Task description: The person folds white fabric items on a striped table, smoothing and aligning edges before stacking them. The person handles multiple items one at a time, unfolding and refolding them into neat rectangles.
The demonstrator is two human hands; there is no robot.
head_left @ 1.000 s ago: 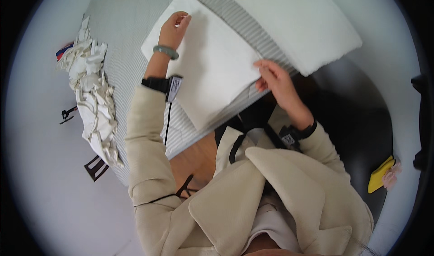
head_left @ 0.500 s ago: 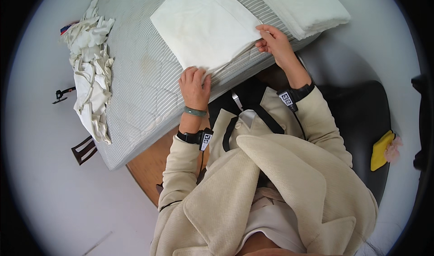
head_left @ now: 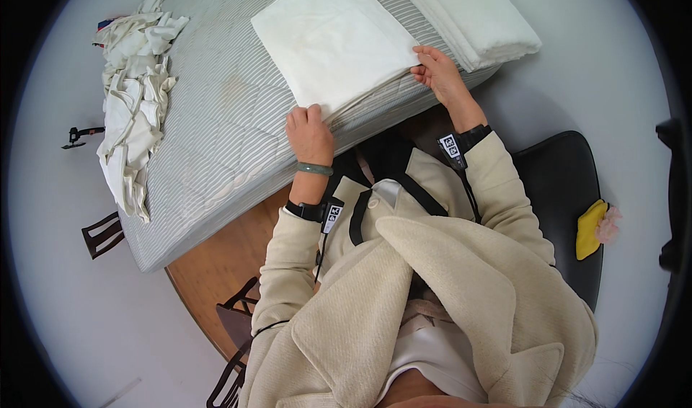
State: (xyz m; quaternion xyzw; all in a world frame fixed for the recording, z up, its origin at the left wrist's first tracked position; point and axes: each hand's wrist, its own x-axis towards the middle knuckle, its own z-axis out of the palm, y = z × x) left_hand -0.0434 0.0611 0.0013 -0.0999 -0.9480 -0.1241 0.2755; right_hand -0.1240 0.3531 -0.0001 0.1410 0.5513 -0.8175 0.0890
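Observation:
A white folded cloth [head_left: 335,40] lies flat on a striped mattress [head_left: 216,120], its layers showing along the near edge. At its near left corner, my left hand [head_left: 310,138] has its fingers curled over the fabric and grips it. My right hand [head_left: 442,76] pinches the right corner between thumb and forefinger, with the other fingers loosely bent. The undersides of both gripped corners are hidden by my fingers.
A thick folded white stack [head_left: 468,22] lies beyond my right hand. Crumpled white fabric pieces [head_left: 137,112] spread along the mattress's left side. A black seat [head_left: 562,184] holds a yellow cloth item [head_left: 591,229] at right; a dark chair [head_left: 238,318] stands at lower left.
The cloth's near edge looks straighter and its near left corner flatter. Both hands stay at the same corners. The whole view has shifted slightly, revealing more of the chair at lower left.

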